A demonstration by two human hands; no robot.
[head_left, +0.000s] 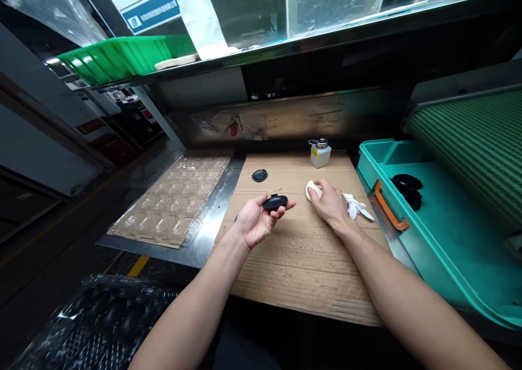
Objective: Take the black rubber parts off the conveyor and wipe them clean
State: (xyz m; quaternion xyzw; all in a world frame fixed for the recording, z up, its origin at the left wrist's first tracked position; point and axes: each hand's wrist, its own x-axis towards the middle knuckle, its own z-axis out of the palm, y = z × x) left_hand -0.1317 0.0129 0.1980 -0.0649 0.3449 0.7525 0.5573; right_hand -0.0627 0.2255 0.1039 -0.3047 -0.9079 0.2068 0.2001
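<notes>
My left hand is palm up and holds a round black part between thumb and fingers, above the cardboard sheet. Fingers of my right hand are closed on a cream-white pad at the right of the cardboard. Just beside that hand lies a crumpled white cloth. Another round black part rests flat on the cardboard, beyond my left hand. A small white bottle with a metal top stands upright at the back.
A clear plastic tray with round pockets lies on the left. At right, a teal bin with an orange handle holds black parts, beside a green conveyor belt. A green basket sits on the upper shelf.
</notes>
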